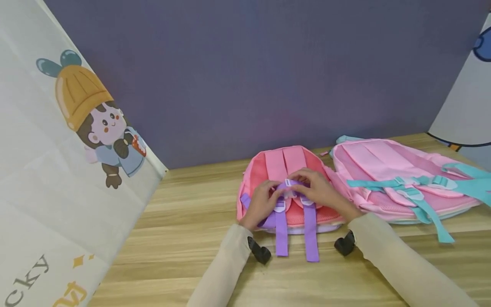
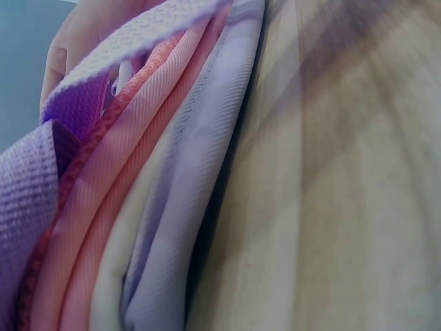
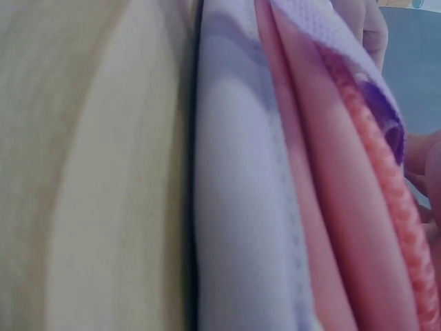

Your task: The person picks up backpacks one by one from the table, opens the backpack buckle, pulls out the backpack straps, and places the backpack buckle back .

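Observation:
A coral-pink backpack (image 1: 255, 177) lies on the table with its padded back panel facing up. Over its lower middle, my left hand (image 1: 263, 200) pinches one side of a purple strap (image 1: 294, 183) with thumb and fingers. Opposite it, my right hand (image 1: 318, 188) pinches the same strap from the other side. Between the fingertips sits a small white buckle (image 1: 288, 182) on the strap. Two purple strap ends (image 1: 281, 238) hang down from white adjusters (image 1: 280, 207) toward the front. In the left wrist view, purple webbing (image 2: 27, 186) covers the bag's edge and part of the hand.
A larger light-pink backpack (image 1: 364, 155) with turquoise straps (image 1: 433, 217) lies right beside it, close to my right forearm. The wooden table (image 1: 184, 238) ends at a dark back wall (image 1: 249, 76). A white panel with a cartoon figure (image 1: 109, 121) stands at the left.

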Action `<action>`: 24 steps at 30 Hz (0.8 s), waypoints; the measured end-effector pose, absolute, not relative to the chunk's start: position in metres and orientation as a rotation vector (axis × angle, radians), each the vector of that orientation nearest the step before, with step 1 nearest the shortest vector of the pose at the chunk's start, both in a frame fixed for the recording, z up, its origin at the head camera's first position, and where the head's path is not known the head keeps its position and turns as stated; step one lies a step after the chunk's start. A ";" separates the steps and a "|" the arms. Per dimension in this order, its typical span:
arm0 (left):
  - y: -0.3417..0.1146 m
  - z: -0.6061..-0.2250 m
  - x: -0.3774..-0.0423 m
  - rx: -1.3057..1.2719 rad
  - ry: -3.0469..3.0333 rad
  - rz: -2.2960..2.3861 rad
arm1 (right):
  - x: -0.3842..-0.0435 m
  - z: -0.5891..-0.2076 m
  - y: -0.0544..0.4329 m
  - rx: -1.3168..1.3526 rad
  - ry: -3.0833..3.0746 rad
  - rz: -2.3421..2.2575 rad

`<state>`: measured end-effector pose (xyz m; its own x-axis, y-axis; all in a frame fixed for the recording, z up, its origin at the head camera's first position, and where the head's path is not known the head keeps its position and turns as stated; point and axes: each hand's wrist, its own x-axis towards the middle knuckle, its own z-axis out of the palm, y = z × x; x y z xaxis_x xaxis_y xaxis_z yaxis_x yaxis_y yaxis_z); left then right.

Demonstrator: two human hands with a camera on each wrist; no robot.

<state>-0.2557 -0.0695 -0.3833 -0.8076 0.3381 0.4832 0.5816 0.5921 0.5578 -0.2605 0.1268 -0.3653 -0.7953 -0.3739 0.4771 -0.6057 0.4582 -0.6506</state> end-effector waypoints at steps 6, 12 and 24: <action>-0.070 -0.382 -0.258 -0.710 -2.511 -1.041 | -0.262 -0.363 0.126 0.831 -2.440 1.266; -0.069 -0.383 -0.259 -0.693 -2.510 -1.029 | -0.262 -0.364 0.127 0.818 -2.445 1.262; -0.071 -0.382 -0.256 -0.690 -2.515 -1.104 | -0.261 -0.362 0.132 0.737 -2.470 1.288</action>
<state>-0.2563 -0.0714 -0.3819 -0.8367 0.3037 0.4557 0.5410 0.5875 0.6018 -0.2610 0.1318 -0.3622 -0.8375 -0.3161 0.4457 -0.5464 0.4785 -0.6874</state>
